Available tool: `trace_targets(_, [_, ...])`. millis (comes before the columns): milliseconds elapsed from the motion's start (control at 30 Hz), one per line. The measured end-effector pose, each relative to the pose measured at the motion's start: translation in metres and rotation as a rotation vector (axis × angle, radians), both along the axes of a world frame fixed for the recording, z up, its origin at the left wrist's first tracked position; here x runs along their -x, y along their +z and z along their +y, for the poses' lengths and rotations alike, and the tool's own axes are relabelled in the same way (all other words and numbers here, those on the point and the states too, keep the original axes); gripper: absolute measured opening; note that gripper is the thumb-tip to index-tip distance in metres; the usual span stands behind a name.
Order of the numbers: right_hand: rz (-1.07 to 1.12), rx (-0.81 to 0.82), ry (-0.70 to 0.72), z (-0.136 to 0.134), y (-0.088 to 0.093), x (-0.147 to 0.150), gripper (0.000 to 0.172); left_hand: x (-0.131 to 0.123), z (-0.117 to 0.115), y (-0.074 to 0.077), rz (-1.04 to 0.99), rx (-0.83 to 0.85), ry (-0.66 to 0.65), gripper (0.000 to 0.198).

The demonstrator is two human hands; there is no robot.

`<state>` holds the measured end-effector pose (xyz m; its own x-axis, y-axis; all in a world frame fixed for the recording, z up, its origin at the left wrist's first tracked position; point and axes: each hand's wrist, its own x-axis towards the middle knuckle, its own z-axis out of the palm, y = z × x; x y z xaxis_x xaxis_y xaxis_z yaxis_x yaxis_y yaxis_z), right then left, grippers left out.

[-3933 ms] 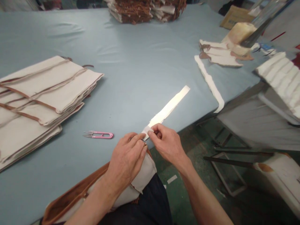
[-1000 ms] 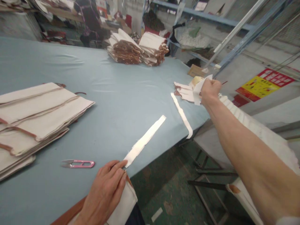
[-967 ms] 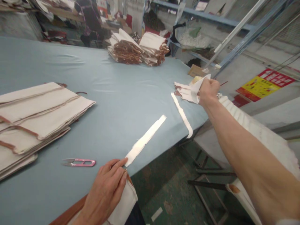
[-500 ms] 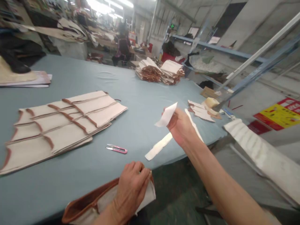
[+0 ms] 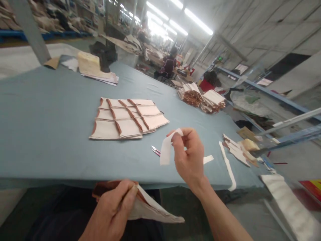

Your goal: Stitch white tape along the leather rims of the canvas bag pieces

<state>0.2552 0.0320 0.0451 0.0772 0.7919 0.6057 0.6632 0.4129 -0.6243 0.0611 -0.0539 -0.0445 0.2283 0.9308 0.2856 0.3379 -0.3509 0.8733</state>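
My left hand (image 5: 112, 207) pinches the brown-edged opening of a cream fabric piece (image 5: 152, 211) just off the table's front edge; part of that piece is hidden behind the hand. Held up over the table, a short white strip (image 5: 165, 150) hangs from the thumb and fingers of my right hand (image 5: 189, 154). Thread snips (image 5: 155, 151) with a pink handle lie just behind the strip, partly covered by it. Beside my right wrist, the end of another pale strip (image 5: 208, 159) shows on the table.
Overlapping cream pieces with brown edging (image 5: 125, 117) lie mid-table (image 5: 62, 134). Stacked bundles (image 5: 192, 95) stand at the back right. A long white strip (image 5: 227, 167) and more fabric pieces (image 5: 235, 150) lie on the right. Farther back sits a person (image 5: 170, 63).
The view has swung left. My right hand has brought the white strip closer to the snips, and the strip now hangs down. The fabric piece in my left hand has turned, its pale end pointing right.
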Motion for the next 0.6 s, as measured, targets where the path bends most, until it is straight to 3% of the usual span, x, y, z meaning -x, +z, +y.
trace_targets(100, [-0.283,-0.133,-0.018,0.000,0.005,0.019,0.012,0.013,-0.001,-0.013,-0.045,0.060,0.087,0.033])
trace_targets(200, [-0.390,-0.161,-0.056,0.002,0.016,0.034,0.011,0.012,-0.003,-0.031,-0.075,0.167,0.009,0.031])
trace_targets(300, [-0.319,-0.052,-0.092,0.006,0.028,0.043,0.012,0.002,-0.008,-0.046,-0.090,0.317,-0.138,0.032])
trace_targets(400, [-0.066,0.122,-0.074,0.014,0.027,0.040,0.016,-0.007,-0.012,-0.053,-0.092,0.406,-0.207,0.033])
trace_targets(500, [0.236,0.295,-0.119,0.022,-0.005,0.023,0.025,-0.009,-0.009,-0.056,-0.112,0.405,-0.188,0.034])
trace_targets(600, [0.371,0.441,-0.232,0.015,-0.063,0.000,0.034,-0.005,-0.002,-0.059,-0.111,0.400,-0.137,0.033])
